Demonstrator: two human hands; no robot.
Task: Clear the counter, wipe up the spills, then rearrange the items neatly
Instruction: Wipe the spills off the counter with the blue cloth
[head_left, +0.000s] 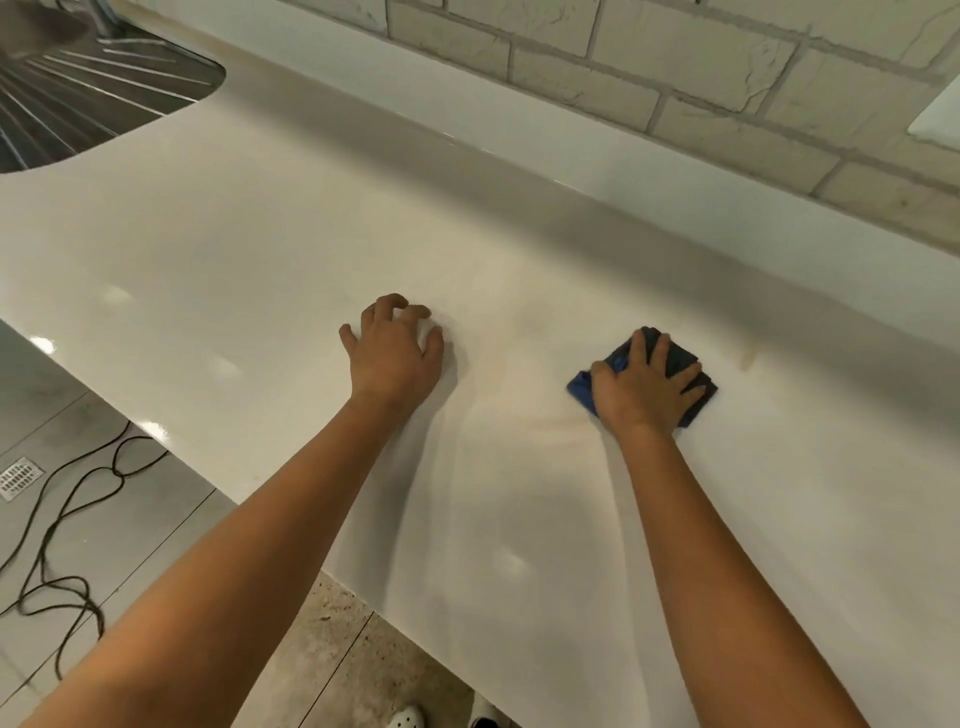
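A black cable (67, 519) is trailing over the floor below the white counter (260, 260). My left hand (396, 353) is resting there, fingers loosely curled; my right hand (644, 389), fingers spread, is pressing a dark blue cloth (680, 358) flat beside faint brownish smears (545, 322), the sink drainer (93, 88) lying beyond

Warm, moderately bright indoor light from overhead. Small soft glare spots on the glossy white countertop (249, 249), several near its front edge and one close to the viewer. A broad soft shadow band runs along the counter's rear upstand under the pale stone-brick wall (675, 67). Both bare forearms throw faint diffuse shadows to their right. Overall image is slightly soft; the ribbed metal drainer (78, 88) at upper left is smeared. Wide-angle bending: counter edges and brick courses curve and tilt toward the frame borders.
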